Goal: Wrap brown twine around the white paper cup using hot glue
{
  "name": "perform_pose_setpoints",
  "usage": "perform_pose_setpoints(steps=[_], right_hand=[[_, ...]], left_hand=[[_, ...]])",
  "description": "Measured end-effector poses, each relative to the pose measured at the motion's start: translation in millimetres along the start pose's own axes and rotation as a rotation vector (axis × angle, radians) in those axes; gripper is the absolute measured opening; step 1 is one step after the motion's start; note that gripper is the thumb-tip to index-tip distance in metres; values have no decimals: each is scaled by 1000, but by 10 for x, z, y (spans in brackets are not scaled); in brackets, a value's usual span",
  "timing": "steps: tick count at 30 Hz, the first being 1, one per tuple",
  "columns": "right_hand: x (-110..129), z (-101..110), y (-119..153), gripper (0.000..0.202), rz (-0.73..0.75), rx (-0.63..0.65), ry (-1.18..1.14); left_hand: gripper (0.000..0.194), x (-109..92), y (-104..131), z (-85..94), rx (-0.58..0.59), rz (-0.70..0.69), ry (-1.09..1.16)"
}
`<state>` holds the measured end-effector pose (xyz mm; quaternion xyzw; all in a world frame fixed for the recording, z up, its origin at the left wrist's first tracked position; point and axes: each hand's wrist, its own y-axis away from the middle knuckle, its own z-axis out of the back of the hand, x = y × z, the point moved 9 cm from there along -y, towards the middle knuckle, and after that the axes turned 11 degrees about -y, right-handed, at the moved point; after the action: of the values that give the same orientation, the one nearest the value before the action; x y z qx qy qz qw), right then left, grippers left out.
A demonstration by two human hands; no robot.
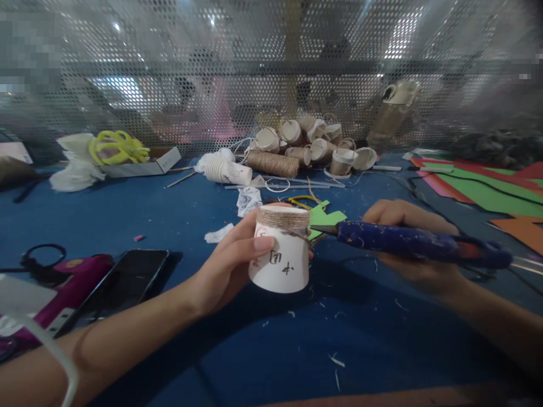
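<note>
My left hand (237, 254) is wrapped round a white paper cup (278, 271), held upside down with its narrower end up. Dark handwritten characters mark its side, and several turns of brown twine (283, 217) circle its upper part. In my right hand (416, 226) is a blue hot glue gun (394, 242), lying level. Its dark metal nozzle points left and reaches the cup's right side just below the wound twine; I cannot tell whether it touches. The twine's loose end runs off behind the cup.
Behind lie a twine roll (274, 163), stacked paper cups (227, 170) and several twine-wrapped cups (321, 150). A phone (127, 277) and a magenta tool (72, 288) lie left. Coloured sheets (487, 181) are at right; a green paper scrap (328, 217) sits behind the cup. A perforated metal screen (237, 73) stands beyond.
</note>
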<state>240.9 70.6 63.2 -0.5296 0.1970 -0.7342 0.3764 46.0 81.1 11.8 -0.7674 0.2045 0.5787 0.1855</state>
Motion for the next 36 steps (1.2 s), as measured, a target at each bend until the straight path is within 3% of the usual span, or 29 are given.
perform_pose_setpoints(steps=[11, 22, 28, 36], right_hand=[[41, 19, -1, 25, 18, -29, 99], [103, -10, 38, 26, 31, 9, 180], [132, 22, 19, 28, 34, -48, 237], [186, -24, 18, 27, 88, -30, 245]], left_hand=[[48, -29, -12, 9, -11, -33, -40], [39, 7, 6, 129, -39, -100, -151], [44, -61, 33, 98, -64, -127, -148], [38, -50, 40, 118, -68, -163, -208]])
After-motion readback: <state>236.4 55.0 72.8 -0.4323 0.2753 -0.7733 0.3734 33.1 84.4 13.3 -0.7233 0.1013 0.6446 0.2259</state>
